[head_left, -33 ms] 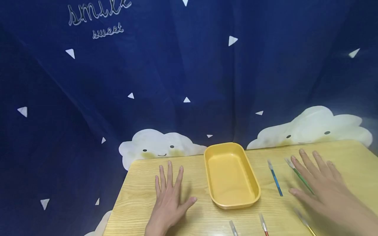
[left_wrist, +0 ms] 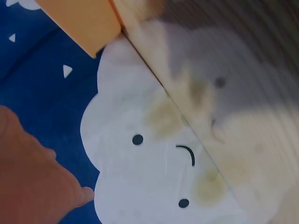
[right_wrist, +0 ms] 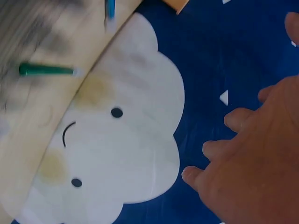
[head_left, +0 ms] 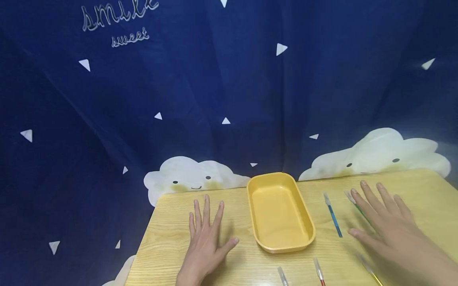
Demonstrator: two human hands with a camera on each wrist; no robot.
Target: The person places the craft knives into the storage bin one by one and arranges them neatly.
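Note:
In the head view my left hand (head_left: 204, 251) is held over the table's left part, fingers straight and spread, holding nothing. My right hand (head_left: 393, 228) hovers at the right with its fingers spread, also holding nothing. It covers part of a slim green-handled, pen-like tool (head_left: 362, 211) with a clear cap. Left of that lies a similar blue one (head_left: 333, 216). A yellow-handled one (head_left: 370, 270) is below the right hand. Near the bottom edge are a red one (head_left: 319, 272) and one showing only its clear cap (head_left: 282, 276); both are cut off by the frame.
Between the hands stands a yellow rectangular tray (head_left: 311, 234) with nothing in it, at the back of the wooden table (head_left: 164, 230). Behind the table hangs a dark blue curtain (head_left: 229, 87) with white triangles and clouds.
My right hand has shifted very slightly left and now hides more of the green tool. My left hand has barely moved. The tray and tools stay where they were.

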